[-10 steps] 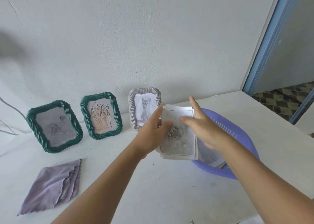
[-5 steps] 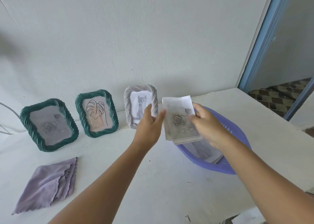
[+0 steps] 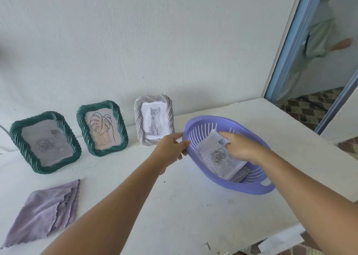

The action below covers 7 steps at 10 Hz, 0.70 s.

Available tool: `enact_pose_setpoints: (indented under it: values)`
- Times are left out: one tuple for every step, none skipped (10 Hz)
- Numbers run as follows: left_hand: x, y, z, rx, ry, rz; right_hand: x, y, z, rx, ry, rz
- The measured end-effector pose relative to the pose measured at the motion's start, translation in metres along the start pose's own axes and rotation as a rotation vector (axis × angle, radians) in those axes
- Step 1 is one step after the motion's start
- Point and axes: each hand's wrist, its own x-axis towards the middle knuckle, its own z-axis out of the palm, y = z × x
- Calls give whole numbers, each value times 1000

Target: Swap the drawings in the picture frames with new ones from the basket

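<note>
The person leans over a white table [image 3: 174,206] set against a pale wall. Their left hand [image 3: 170,150] has its fingers curled onto the near-left rim of a purple slotted plastic basket [image 3: 242,187], holding it there. The right hand [image 3: 240,148] reaches down inside the basket with fingers extended and fairly straight, lying flat on a stack of drawings [image 3: 219,158]; the top sheet shows a grey rose and sits tilted against the basket's inner wall. I cannot tell whether the thumb pinches the paper, as it is hidden under the hand.

Along the wall stand three picture frames, all propped upright and leaning back a little. The leftmost, a green twisted-rope frame [image 3: 45,141], holds a rose drawing much like the one in the basket. Beside it, a second green frame [image 3: 102,128] holds a line drawing of a monstera leaf. The third, a silvery-white rope frame [image 3: 154,120], holds a grey kitten picture and stands just left of the basket, close to the left hand.

A crumpled lilac cloth [image 3: 44,210] lies flat on the table at the near left, well apart from the basket.
</note>
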Motion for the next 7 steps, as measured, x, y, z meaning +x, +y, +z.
enact_pose_setpoints:
  values:
    - [3,-1,0,-3,-4,-4,4,-3,7,-18,-26,-15]
    - [3,-2,-1,-5,-8,-7,10,0,15,-157,-80,-3]
    - [4,-2,-2,3,-8,0,15,6,22,-265,-82,16]
    - [3,0,-1,-3,-13,-1,17,10,23,-357,-58,59]
    - [4,-1,-2,-8,-18,-2,18,11,23,-349,-51,71]
    - [0,4,-1,32,-14,-17,17,11,22,-328,-17,41]
    - [-5,8,0,65,23,-20,11,4,10,-215,115,-72]
